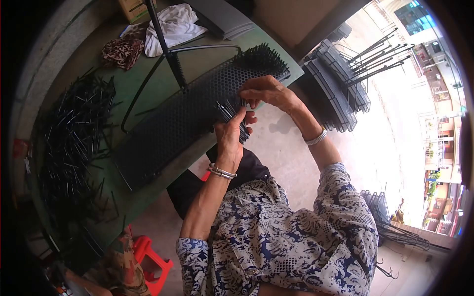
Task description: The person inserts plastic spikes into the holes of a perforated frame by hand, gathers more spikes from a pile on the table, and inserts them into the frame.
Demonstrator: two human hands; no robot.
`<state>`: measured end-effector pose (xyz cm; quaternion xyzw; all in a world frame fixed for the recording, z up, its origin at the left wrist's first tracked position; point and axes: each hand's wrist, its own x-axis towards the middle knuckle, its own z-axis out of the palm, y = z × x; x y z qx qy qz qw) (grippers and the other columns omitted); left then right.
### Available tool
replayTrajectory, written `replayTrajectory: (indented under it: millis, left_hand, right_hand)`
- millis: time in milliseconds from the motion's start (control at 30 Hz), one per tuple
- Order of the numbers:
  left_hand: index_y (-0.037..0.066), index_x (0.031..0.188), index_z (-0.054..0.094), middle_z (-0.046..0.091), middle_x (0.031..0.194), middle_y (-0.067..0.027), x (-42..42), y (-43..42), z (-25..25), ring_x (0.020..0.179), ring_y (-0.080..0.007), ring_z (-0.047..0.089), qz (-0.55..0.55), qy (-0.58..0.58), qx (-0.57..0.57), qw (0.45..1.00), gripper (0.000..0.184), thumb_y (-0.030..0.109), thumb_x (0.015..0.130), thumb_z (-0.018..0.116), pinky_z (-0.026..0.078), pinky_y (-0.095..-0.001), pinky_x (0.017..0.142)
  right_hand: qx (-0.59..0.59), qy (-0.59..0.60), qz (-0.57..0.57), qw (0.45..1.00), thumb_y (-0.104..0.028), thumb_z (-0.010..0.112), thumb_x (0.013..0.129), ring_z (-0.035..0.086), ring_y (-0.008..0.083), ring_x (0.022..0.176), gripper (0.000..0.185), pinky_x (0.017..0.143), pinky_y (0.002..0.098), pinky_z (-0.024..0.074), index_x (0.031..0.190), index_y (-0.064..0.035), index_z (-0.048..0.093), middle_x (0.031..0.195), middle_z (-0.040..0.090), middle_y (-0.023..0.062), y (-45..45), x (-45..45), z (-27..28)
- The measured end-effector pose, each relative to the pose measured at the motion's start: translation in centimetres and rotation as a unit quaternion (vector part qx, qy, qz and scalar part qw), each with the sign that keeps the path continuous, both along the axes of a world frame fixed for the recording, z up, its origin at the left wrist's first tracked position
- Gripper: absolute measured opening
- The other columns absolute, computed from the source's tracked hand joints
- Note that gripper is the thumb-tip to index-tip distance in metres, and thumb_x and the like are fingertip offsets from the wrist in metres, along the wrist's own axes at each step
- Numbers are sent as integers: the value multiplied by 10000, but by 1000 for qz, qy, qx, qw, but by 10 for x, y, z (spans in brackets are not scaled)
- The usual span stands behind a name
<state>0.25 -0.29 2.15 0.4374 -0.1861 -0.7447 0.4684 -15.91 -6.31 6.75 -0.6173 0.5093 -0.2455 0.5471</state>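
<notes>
My left hand (229,140) is closed around a bundle of thin black rods (226,109), whose ends fan out past the thumb. Just above it, my right hand (269,93) has its fingertips pinched together on what looks like one short black rod, partly hidden by the fingers. Both hands are over the front edge of a long dark perforated board (163,135) lying on the green table. At the board's far right end, a dense cluster of black rods (261,58) stands upright in the holes.
A large pile of loose black rods (71,138) covers the table's left side. A black metal stand (170,54) rises behind the board, near a white cloth (170,27) and a patterned cloth (122,52). Stacked wire racks (333,81) stand at right; a red stool (152,264) is below.
</notes>
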Motion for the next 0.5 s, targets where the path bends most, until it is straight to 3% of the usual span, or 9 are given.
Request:
replayTrajectory:
  millis: [500]
  left_hand:
    - [27, 990, 686, 710, 850, -68, -3, -1, 5, 725, -156, 687, -8, -45, -11, 999, 212, 207, 890, 635, 456, -258, 536]
  right_hand:
    - [11, -42, -26, 999, -206, 630, 909, 630, 114, 725, 260, 677, 256, 536, 1023, 26, 660, 792, 656, 62, 1, -3, -2]
